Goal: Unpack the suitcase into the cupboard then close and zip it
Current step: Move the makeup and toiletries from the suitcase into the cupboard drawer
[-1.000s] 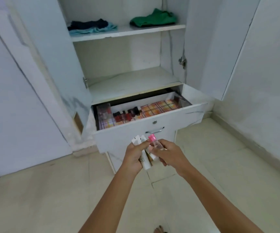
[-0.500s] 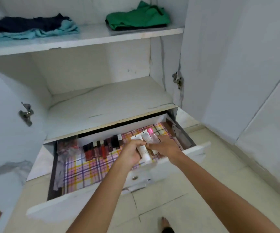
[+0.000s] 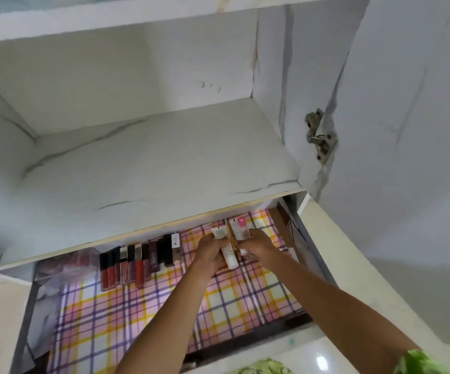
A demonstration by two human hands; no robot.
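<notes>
Both my hands are inside the open cupboard drawer [image 3: 18, 314], over its plaid liner [image 3: 142, 314]. My left hand [image 3: 210, 252] grips a white tube [image 3: 227, 255] among a bundle of cosmetic tubes. My right hand [image 3: 258, 245] grips the same bundle, where a clear bottle with a pink cap [image 3: 241, 228] stands at the far end. To the left, a row of several lipsticks and lip glosses [image 3: 134, 261] lies along the drawer's back. The suitcase is out of view.
A bare white shelf [image 3: 151, 163] lies just above the drawer. The right cupboard door [image 3: 407, 130] hangs open on a metal hinge [image 3: 319, 136]. A clear plastic pouch [image 3: 67, 265] lies in the drawer's back left corner. Pale floor tile [image 3: 339, 265] shows at the right.
I have leaned in closer to the cupboard. Both hands have carried the bundle of tubes further back and to the right in the drawer. The upper shelf with clothes has left the view.
</notes>
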